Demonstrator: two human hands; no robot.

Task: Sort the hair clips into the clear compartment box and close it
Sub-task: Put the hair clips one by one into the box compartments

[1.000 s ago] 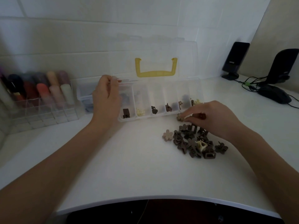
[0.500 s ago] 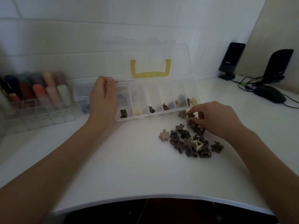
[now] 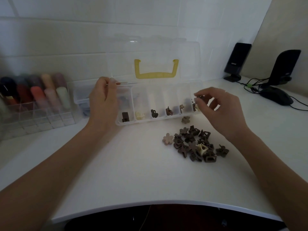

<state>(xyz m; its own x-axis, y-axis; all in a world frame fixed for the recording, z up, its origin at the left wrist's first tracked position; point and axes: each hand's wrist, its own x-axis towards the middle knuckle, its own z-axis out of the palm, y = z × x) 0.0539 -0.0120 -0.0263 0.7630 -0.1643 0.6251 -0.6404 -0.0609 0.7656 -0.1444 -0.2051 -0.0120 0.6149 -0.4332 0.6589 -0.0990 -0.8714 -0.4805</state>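
The clear compartment box (image 3: 126, 123) stands open on the white desk, its lid with a yellow handle (image 3: 155, 75) leaning against the wall. Its front compartments each hold a small clip. My left hand (image 3: 103, 102) grips the box's left end at the rim. My right hand (image 3: 221, 109) hovers over the rightmost compartment, thumb and forefinger pinching a small dark hair clip (image 3: 199, 98). A pile of brown hair clips (image 3: 195, 144) lies in front of the box, with a pink flower clip (image 3: 168, 138) at its left and a brown flower clip (image 3: 185, 119) near the box.
A clear organiser (image 3: 33, 114) full of coloured tubes stands at the left. Two black speakers (image 3: 237, 60) and a black mouse (image 3: 276, 97) with cables sit at the right rear. The desk's curved front edge (image 3: 158, 203) lies close to me.
My right hand has lifted from the pile with a dark clip and moved up to the box's right end. My left hand has stayed on the box.
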